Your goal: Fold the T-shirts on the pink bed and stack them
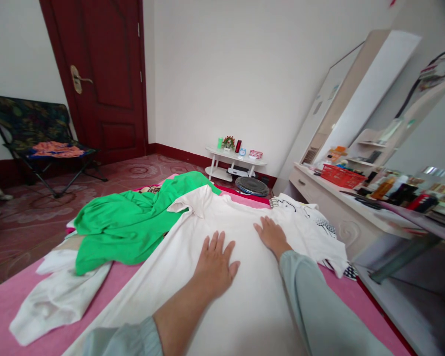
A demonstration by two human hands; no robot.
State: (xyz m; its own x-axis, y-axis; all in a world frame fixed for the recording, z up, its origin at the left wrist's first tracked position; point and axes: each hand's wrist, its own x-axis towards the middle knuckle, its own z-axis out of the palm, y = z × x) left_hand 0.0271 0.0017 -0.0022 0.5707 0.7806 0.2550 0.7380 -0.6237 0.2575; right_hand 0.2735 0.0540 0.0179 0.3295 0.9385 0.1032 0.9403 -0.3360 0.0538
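A plain white short-sleeved shirt (241, 306) lies spread out in front of me, its collar at the far end. Flat on its middle rests my left hand (215, 267), fingers spread. My right hand (272, 235) lies on the shirt's upper right part, also open with the fingers apart. To the left is a bunched green garment (122, 225), partly overlapped by the shirt's left sleeve. On the right, a white garment with black drawings and checks (309, 225) lies close beside the shirt.
Everything lies on a pink bed cover (128, 284), with a crumpled white garment (59, 301) at left. A dressing table (315, 190) bearing a red basket (341, 176) and bottles borders the right side. Beyond stand a small white table (228, 155) and a folding chair (33, 123).
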